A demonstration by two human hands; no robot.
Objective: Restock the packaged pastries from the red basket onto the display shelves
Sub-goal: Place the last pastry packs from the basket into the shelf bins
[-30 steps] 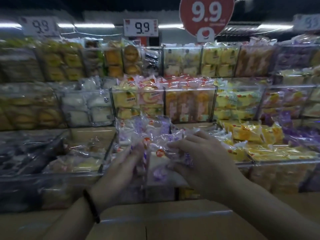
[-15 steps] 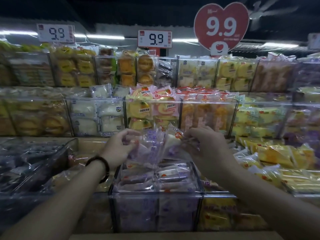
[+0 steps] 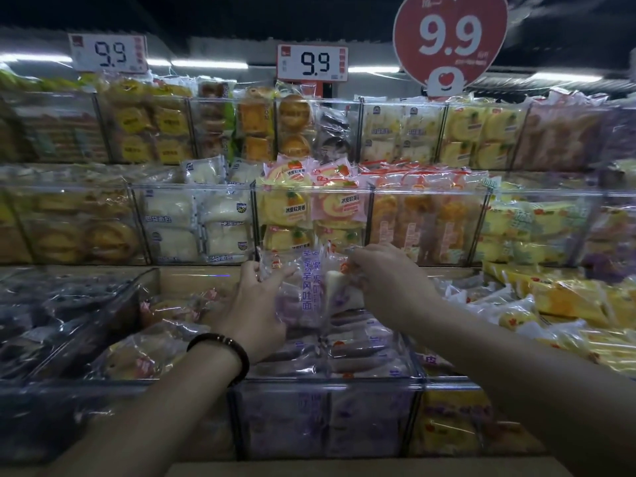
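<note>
Right up close, two forearms are reaching over a clear front bin (image 3: 330,383) that is holding flat rows of purple pastry packs (image 3: 358,351), with a dark bead bracelet (image 3: 223,349) circling the left wrist. Just above that bin, the left hand (image 3: 256,304) is curling round the side of some upright purple-lettered packets (image 3: 308,287), thumb and fingers pinching the crinkled wrapper. The right hand (image 3: 390,280) is pinching their top corner from the other side. Behind them, yellow and pink roll cakes (image 3: 309,210) and white buns (image 3: 196,228) are filling the middle-shelf bins. Farther up, a white price card (image 3: 312,62) and a red heart sign (image 3: 449,39) are both showing 9.9.
</note>
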